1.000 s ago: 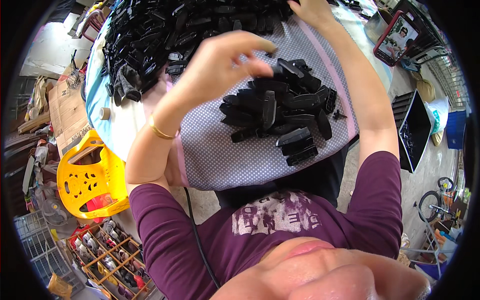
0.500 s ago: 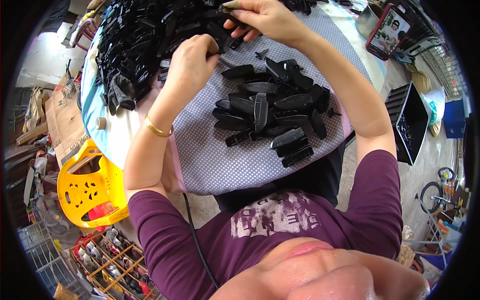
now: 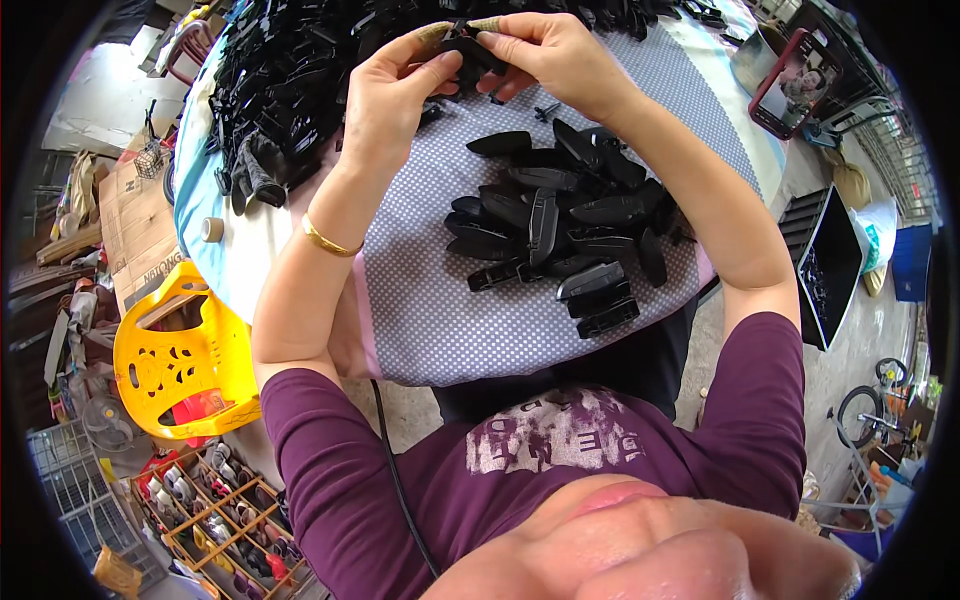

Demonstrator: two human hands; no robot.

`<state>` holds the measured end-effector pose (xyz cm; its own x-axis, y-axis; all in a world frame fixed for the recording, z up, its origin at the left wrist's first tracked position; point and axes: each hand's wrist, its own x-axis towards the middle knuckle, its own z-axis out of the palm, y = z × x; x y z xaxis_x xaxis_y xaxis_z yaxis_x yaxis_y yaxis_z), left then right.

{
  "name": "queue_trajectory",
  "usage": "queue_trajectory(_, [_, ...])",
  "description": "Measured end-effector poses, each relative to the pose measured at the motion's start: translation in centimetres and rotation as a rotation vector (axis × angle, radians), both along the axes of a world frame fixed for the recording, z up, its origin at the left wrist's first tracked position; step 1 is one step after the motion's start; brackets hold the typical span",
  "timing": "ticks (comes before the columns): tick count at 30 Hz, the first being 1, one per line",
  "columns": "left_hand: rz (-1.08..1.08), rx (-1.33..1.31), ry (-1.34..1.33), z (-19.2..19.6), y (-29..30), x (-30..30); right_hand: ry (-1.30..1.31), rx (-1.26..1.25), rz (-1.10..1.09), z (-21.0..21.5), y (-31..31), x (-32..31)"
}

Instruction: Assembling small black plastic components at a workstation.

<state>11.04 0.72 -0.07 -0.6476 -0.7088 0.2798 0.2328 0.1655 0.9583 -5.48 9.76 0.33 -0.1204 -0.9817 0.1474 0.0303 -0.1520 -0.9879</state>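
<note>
At the far side of the table both hands meet on one small black plastic part [image 3: 468, 52]. My left hand [image 3: 400, 95] pinches its left end between thumb and fingers, and my right hand [image 3: 548, 62] grips the right end. Tan coverings wrap the index fingertips. Just below the hands lies a thin black piece [image 3: 546, 112] on the cloth. Nearer to me is a loose pile of long, curved black plastic pieces [image 3: 545, 225]. A large heap of black parts [image 3: 290, 75] spreads behind and left of my left hand.
A dotted grey cloth [image 3: 450, 330] covers the table. A tape roll [image 3: 212, 230] and a dark glove [image 3: 262, 175] lie at the left. Beyond the table are a yellow plastic chair [image 3: 185, 365], a phone [image 3: 795, 85] at the far right and a black bin [image 3: 830, 260].
My left hand has moved up and toward my right hand. Both hands now meet on the black plastic part; before, they were apart. The view has shifted slightly.
</note>
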Motion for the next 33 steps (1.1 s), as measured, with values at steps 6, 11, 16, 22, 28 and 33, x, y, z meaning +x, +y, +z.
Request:
queue_trajectory(6, [0.004,0.044,-0.001,0.0,0.2,0.1,0.257,-0.052,-0.087,-0.3,-0.2,-0.4])
queue_trajectory(11, [-0.047,0.206,0.11,0.1,0.8,-0.6,0.661,-0.508,-0.386,-1.0,-0.7,0.6])
queue_trajectory(16, [-0.133,0.232,0.184,1.0,0.1,-0.4,0.63,-0.244,-0.238,0.6,0.0,0.3])
queue_trajectory(22, [-0.202,0.0,0.167,2.3,0.2,0.4,0.592,-0.375,-0.176,-0.1,0.4,0.9])
queue_trajectory(28, [-0.18,0.109,0.083,2.2,-0.4,0.9,0.904,-0.269,-0.086,1.3,0.5,0.3])
queue_trajectory(33, [-0.125,-0.634,-0.434,3.2,2.7,0.4,1.035,-0.38,-0.399,-0.8,-2.2,-8.9])
